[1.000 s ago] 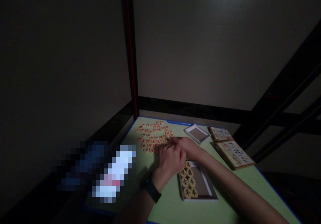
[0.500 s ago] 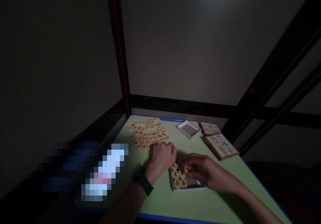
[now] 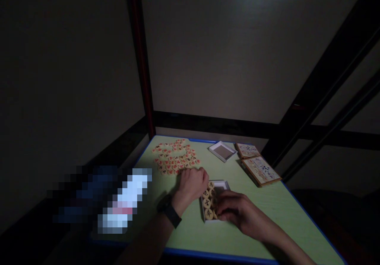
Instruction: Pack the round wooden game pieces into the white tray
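The bench (image 3: 273,201) has a pale green top with blue edging, and it stands in the corner of a dim room, its far end near the walls. The back wall (image 3: 213,67) is greyish, with a soft patch of light at its top and a black band (image 3: 213,121) running across it low down. A dark reddish post (image 3: 142,63) marks the corner, the left wall (image 3: 71,79) falls off into shadow, and black beams (image 3: 320,71) cut diagonally across the right side. At the far left of the bench lie many loose round pieces (image 3: 175,163), most marked in red and a few in dark ink. Beyond the middle sits a shallow white-rimmed tray (image 3: 223,151), and to its right, near the edge, are two flat printed cases, the farther one (image 3: 247,150) just behind the nearer one (image 3: 263,170). A bright pixelated patch (image 3: 127,199) hides whatever is at the near left. Closer in, an open box (image 3: 226,183) holds black-marked pieces (image 3: 207,203) along its left side. The left hand (image 3: 192,183), a dark watch (image 3: 171,213) on its wrist, is curled knuckles-up just beside the box; its fingertips are hidden. The right hand (image 3: 237,209) bends its fingers and thumb over the box's right side; whether they pinch a piece I cannot tell.
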The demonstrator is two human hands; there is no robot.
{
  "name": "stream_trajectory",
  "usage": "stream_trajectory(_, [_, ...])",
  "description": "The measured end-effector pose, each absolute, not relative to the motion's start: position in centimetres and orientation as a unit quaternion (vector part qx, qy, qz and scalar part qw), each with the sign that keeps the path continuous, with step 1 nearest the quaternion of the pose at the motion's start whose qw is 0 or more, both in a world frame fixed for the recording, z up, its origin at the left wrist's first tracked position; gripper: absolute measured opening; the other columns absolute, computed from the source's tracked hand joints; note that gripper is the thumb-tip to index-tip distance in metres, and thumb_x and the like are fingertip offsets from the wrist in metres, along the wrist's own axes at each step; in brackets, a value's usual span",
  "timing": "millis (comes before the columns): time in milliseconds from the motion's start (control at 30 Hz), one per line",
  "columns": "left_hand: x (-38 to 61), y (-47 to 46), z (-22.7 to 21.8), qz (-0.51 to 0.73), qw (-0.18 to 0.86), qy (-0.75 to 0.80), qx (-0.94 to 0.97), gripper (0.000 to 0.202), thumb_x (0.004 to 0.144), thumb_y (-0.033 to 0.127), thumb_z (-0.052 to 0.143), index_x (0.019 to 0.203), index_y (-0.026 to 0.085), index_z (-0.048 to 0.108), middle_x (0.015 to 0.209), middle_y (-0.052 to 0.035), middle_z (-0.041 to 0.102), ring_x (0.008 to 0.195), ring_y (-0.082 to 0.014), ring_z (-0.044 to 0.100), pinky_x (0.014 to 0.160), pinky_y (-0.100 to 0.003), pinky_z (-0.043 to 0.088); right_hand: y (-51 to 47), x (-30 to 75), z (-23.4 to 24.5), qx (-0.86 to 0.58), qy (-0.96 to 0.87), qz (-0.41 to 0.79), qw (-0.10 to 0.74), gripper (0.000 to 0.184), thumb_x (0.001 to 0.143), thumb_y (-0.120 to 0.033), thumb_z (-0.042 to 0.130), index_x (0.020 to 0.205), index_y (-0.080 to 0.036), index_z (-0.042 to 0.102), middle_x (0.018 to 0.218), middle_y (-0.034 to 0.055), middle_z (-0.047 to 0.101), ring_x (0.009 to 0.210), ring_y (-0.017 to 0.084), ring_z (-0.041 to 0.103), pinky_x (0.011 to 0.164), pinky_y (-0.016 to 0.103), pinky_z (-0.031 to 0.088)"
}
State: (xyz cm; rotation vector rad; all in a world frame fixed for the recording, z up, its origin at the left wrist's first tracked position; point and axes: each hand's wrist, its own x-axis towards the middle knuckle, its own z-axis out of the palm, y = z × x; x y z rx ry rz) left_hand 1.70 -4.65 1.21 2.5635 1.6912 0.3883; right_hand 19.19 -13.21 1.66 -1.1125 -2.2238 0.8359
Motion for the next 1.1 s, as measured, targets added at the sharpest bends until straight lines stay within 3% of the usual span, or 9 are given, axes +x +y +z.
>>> stream_trajectory(300, [1.7, -4.8, 1.4, 0.123, 0.033, 0.549, 0.826, 0.037, 0.097, 0.027, 0.036, 0.091, 0.016, 0.071, 0.086, -0.0138, 0.075, 0.081, -0.0264, 0.072, 0.074, -0.036, 0.05, -13.1, 19.4, 1.5, -0.439, -0.816, 0.29, 0.238, 0.006, 0.088, -0.024, 0.067, 0.087, -0.019, 0.069, 0.089, 0.0054, 0.066, 0.083, 0.018, 0.062, 0.076, 0.03, 0.048])
stream_trajectory(533, [1.7, -4.6, 1.3, 0.129, 0.035, 0.551, 0.824, 0.038, 0.097, 0.028, 0.035, 0.091, 0.017, 0.071, 0.086, -0.0127, 0.075, 0.081, -0.0253, 0.072, 0.075, -0.036, 0.051, -12.7, 20.6, 2.1, -0.46, -0.802, 0.287, 0.253, 0.016, 0.087, -0.035, 0.069, 0.087, -0.019, 0.068, 0.091, 0.0055, 0.068, 0.082, 0.018, 0.063, 0.073, 0.028, 0.049])
stream_trajectory(633, [1.7, -4.6, 1.3, 0.13, 0.035, 0.551, 0.824, 0.038, 0.096, 0.027, 0.035, 0.091, 0.017, 0.071, 0.086, -0.0126, 0.075, 0.081, -0.0251, 0.072, 0.075, -0.035, 0.051, -11.8, 22.3, 1.7, -0.536, -0.769, 0.196, 0.286, 0.028, 0.092, -0.043, 0.058, 0.096, -0.018, 0.068, 0.089, 0.0093, 0.07, 0.079, 0.021, 0.065, 0.071, 0.031, 0.049])
stream_trajectory(700, [1.7, -4.6, 1.4, 0.127, 0.038, 0.553, 0.822, 0.039, 0.096, 0.027, 0.034, 0.091, 0.017, 0.072, 0.087, -0.0126, 0.075, 0.081, -0.0246, 0.072, 0.075, -0.035, 0.051, -11.2, 23.3, 0.9, -0.599, -0.736, 0.13, 0.288, 0.04, 0.094, -0.047, 0.049, 0.112, -0.014, 0.066, 0.082, 0.0114, 0.071, 0.071, 0.023, 0.065, 0.066, 0.033, 0.048])
stream_trajectory(833, [1.7, -4.6, 1.5, 0.12, 0.05, 0.552, 0.824, 0.04, 0.097, 0.028, 0.034, 0.094, 0.017, 0.072, 0.089, -0.0121, 0.076, 0.082, -0.0236, 0.071, 0.076, -0.035, 0.051, -10.6, 23.7, -0.7, -0.626, -0.723, 0.162, 0.241, 0.06, 0.096, -0.051, 0.038, 0.136, -0.009, 0.052, 0.075, 0.0114, 0.074, 0.067, 0.028, 0.069, 0.064, 0.036, 0.05])
stream_trajectory(967, [1.8, -4.7, 1.5, 0.123, 0.049, 0.55, 0.824, 0.04, 0.097, 0.028, 0.034, 0.093, 0.016, 0.072, 0.088, -0.0131, 0.075, 0.082, -0.0241, 0.072, 0.075, -0.035, 0.05, -10.8, 22.3, -1.5, -0.608, -0.732, 0.194, 0.237, 0.056, 0.099, -0.049, 0.031, 0.132, -0.012, 0.058, 0.095, 0.0161, 0.077, 0.086, 0.031, 0.073, 0.071, 0.037, 0.052])
stream_trajectory(1100, [1.6, -4.7, 1.6, 0.134, 0.044, 0.546, 0.826, 0.039, 0.098, 0.027, 0.035, 0.092, 0.016, 0.072, 0.086, -0.0137, 0.075, 0.081, -0.0248, 0.072, 0.075, -0.035, 0.05, -10.8, 21.3, -1.2, -0.592, -0.739, 0.199, 0.252, 0.053, 0.1, -0.045, 0.03, 0.124, -0.012, 0.064, 0.096, 0.0162, 0.077, 0.088, 0.03, 0.074, 0.073, 0.035, 0.053])
